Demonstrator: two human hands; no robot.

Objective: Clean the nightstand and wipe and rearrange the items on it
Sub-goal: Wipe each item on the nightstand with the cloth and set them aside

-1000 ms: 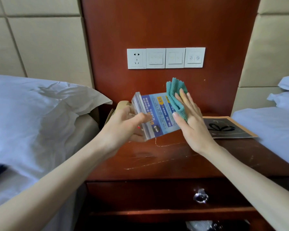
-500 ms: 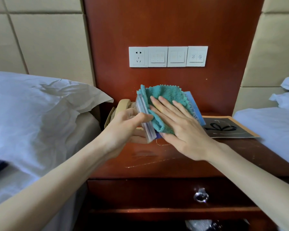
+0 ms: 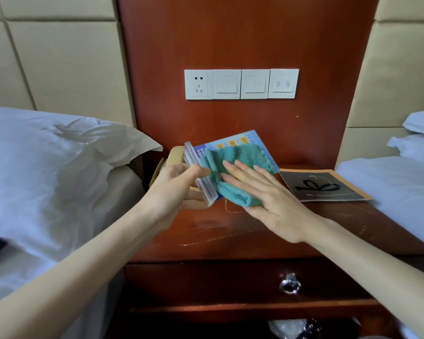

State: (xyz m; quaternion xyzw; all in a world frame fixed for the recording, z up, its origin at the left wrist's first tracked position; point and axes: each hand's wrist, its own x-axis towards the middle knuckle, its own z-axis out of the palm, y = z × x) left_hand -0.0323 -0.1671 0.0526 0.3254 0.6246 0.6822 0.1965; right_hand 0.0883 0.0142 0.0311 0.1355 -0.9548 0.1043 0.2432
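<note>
Above the reddish wooden nightstand, my left hand grips the clear base of an acrylic sign stand that holds a blue printed card. A teal cloth lies against the card's face, and my right hand presses it there with flat, straight fingers. The stand is tilted, its card face turned up and to the right. A beige telephone sits behind my left hand, mostly hidden.
A dark booklet with an orange border lies at the nightstand's back right. White beds flank the nightstand, the left one with a pillow. A switch panel is on the wooden wall. The drawer below has a chrome knob.
My right hand has slid the teal cloth from the card's right edge across its face, then down and to the right. The stand has tilted flatter in my left hand.
</note>
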